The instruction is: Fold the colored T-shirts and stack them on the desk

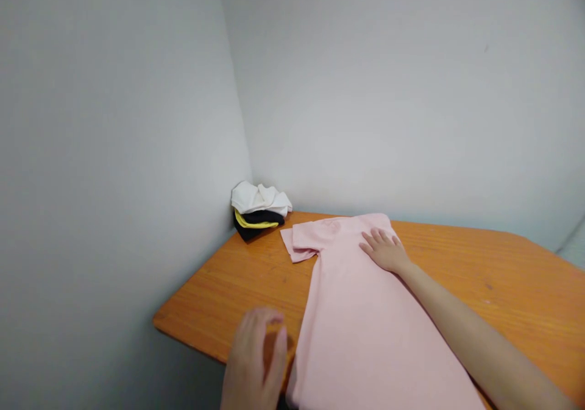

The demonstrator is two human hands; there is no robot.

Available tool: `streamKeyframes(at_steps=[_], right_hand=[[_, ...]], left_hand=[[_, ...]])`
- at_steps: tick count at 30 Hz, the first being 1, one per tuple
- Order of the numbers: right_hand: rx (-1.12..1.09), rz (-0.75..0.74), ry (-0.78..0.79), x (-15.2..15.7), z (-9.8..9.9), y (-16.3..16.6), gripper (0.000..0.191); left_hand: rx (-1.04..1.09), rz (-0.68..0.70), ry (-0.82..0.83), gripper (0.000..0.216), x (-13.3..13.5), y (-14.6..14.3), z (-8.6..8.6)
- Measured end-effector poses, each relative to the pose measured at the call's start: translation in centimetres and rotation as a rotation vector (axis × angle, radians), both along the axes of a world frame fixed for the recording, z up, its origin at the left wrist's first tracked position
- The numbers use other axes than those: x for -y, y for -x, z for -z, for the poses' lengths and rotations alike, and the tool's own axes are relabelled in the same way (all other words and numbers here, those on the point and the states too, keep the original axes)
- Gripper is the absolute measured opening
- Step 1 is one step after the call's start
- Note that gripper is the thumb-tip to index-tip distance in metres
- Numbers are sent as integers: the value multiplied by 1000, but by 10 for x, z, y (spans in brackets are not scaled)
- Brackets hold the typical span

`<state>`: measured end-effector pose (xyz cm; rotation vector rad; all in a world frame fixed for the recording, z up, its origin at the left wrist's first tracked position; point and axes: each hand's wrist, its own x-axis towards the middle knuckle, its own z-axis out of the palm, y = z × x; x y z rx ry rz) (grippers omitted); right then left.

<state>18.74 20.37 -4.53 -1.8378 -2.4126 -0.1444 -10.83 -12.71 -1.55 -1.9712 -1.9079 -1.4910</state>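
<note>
A pink T-shirt [356, 325] lies lengthwise on the wooden table, folded in half so that its short sleeves [307, 237] lie together on the left. My right hand [384, 250] rests flat on the upper part of the shirt, fingers spread. Just left of the shirt's lower edge, my left hand [256, 358] hovers over the table edge. Its thumb and fingers are curved with a gap between them, and nothing is held there. The bottom of the shirt runs out of view.
In the far left corner, a stack of folded clothes has a white garment [260, 199] on top of black and yellow ones [258, 220]. Grey walls [365, 93] bound the table [484, 276] at the back and left. Its front left corner is at lower left.
</note>
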Motion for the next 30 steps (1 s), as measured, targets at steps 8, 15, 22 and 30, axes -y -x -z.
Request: streamKeyframes(at_steps=[8,15,22,30], right_hand=[[7,-27,-100,4,6,1,61],[-157,-123,-216,-31,-49,24,42],[-163,-292,-21,-92,-66,92,39],[-129,-270,77,-101,-64,92,22]], left_hand=[[-397,7,326,21,-251,44,-45],[-558,-20,403,30,-332,42,-17],[-661,-33,324,21,-337,35,-15],[-612,3,229,18,-314,39,-34]])
